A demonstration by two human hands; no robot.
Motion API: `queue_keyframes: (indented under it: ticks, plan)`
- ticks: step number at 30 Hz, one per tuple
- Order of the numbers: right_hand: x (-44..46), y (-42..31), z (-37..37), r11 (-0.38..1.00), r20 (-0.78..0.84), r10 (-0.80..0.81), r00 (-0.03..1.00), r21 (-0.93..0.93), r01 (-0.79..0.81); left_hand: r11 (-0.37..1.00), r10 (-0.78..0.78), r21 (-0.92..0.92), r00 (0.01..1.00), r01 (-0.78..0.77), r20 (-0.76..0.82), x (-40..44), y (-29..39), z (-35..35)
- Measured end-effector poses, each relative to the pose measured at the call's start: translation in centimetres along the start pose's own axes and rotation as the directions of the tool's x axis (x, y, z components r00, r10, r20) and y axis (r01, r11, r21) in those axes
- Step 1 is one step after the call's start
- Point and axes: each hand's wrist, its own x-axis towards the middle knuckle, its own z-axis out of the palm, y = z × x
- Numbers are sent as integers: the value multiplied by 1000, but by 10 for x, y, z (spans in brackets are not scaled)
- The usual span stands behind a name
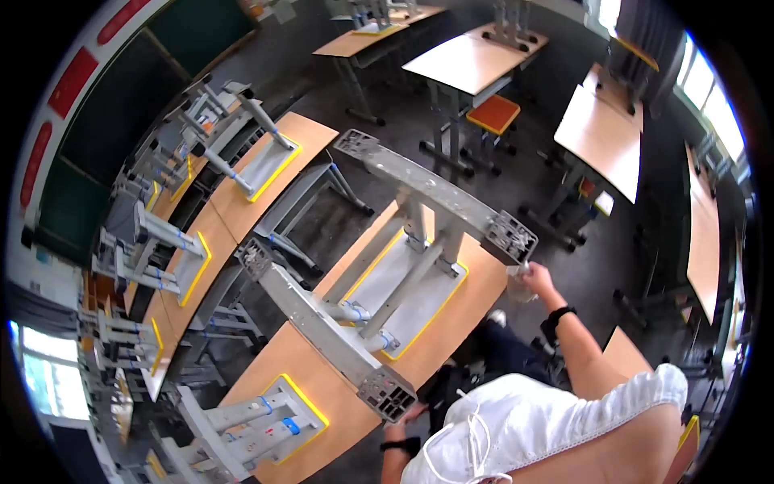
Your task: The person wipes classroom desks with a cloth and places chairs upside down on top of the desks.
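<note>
Wearing a white top [516, 411], a person is standing at a classroom desk [488, 284], arms spread to both sides of an upturned stool [403, 286]. The left hand [401, 424] is sitting at the near end of one foot bar [322, 323], partly hidden behind it (whether its fingers are gripping or merely touching, one cannot tell). The right hand [536, 281] is pinching a pale wad [520, 289], perhaps cloth or paper, just beside the near end of the other foot bar [427, 187]. The stool is resting seat-down on the desk, its legs [450, 248] pointing up. Judging by its apparently metal frame, it is looking stiff, fairly heavy and hard to damage, smooth enough to be slipping under a loose hold; the legs and bars are offering the firmest grips, one hand to each side. Beside it along the desktop, a second stool [270, 423] is also lying upturned. Beyond, a row of desks [234, 194] is carrying more, while an orange-seated stool [493, 114] is standing on the floor by a far desk [455, 64] and a green chalkboard [197, 32] is lining the wall.
</note>
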Motion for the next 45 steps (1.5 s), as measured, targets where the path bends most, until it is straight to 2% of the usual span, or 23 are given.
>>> queue_keyframes:
  ticks: [1,2,3,7,10,13,14,16,18,22,24,26,28,31,32,33,35,36,38,39,40,42,45]
  plan:
    - [-1,6,-8,999,2,-52,999,-5,52,919,210,-298,960,-258,-186,-13,19,-12]
    - [-1,10,-16,998,29,-36,999,48,34,950,205,-238,979,-199,-3,-6,41,-42]
    - [2,8,-23,999,38,-39,998,21,39,995,13,-102,986,3,164,-13,92,-78]
    - [33,6,-58,987,110,-125,986,-86,135,961,38,-274,999,-34,9,-14,188,-131]
    - [71,7,-92,945,198,-200,960,-220,243,878,96,-458,988,-140,-117,28,216,-131]
    - [104,15,-131,866,293,-243,925,-364,343,888,62,-430,969,-164,-241,61,275,-132]
    - [116,22,-144,832,357,-219,908,-418,364,959,36,-271,984,-84,-176,94,278,-130]
    - [129,33,-177,838,472,-231,851,-348,420,983,-15,-182,994,-5,-113,127,330,-139]
    - [142,44,-205,847,538,-240,808,-290,445,989,3,-143,987,-26,-159,154,397,-156]
    - [172,57,-247,880,542,-221,811,-247,405,976,189,-31,916,-214,-354,179,548,-193]
    - [192,48,-259,884,594,-208,777,-226,409,979,196,5,920,-206,-339,198,576,-212]
    - [218,39,-262,898,684,-258,682,-89,430,979,201,74,878,-188,-434,197,606,-233]
    - [248,4,-262,849,797,-318,513,-2,529,978,198,63,780,-200,-593,187,641,-264]
    - [294,-48,-246,732,808,-495,320,189,655,966,255,196,710,-167,-656,191,653,-304]
    - [310,-63,-239,683,773,-580,257,290,670,964,266,172,715,-204,-647,204,641,-310]
    - [326,-81,-232,624,768,-605,212,292,725,981,187,72,794,-179,-579,208,638,-320]
    - [357,-109,-225,609,831,-540,135,275,744,998,-14,-64,876,-20,-482,197,660,-361]
    - [376,-122,-218,585,846,-527,83,290,757,998,-17,-65,876,-16,-482,206,655,-376]
    - [410,-150,-214,665,909,-407,93,224,712,998,-20,-56,875,-8,-483,226,646,-411]
    - [432,-168,-210,652,909,-411,71,239,719,994,-31,-112,920,-14,-390,233,641,-434]
    - [444,-178,-207,657,911,-409,47,258,709,993,-36,-116,910,-13,-412,226,645,-456]
    - [476,-213,-200,677,926,-376,19,261,688,968,58,-173,833,-182,-550,236,627,-485]
    - [528,-254,-179,738,920,-391,-24,329,589,960,24,-172,678,-220,-734,238,608,-518]
